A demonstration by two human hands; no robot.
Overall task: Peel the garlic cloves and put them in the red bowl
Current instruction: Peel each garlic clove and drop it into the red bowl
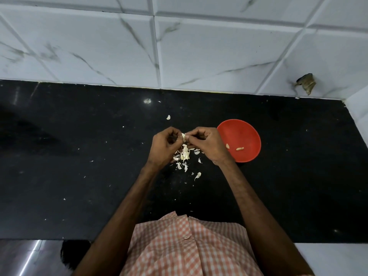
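Pinched a garlic clove [183,136] between left hand [163,146] and right hand [206,143], above peels [184,155] scattered on the counter [79,156]. Had what looked like two peeled cloves [240,149] in the red bowl [245,131] just beside.

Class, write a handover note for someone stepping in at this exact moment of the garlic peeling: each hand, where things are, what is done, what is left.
Left hand: pinches the garlic clove above the counter.
Right hand: pinches the same clove from the other side.
Red bowl: right of the hands, two peeled cloves inside.
Pile of skins: on the counter under the hands; whether unpeeled cloves lie in it cannot be told.
Left: finish this clove, drop it in the bowl, check the pile.
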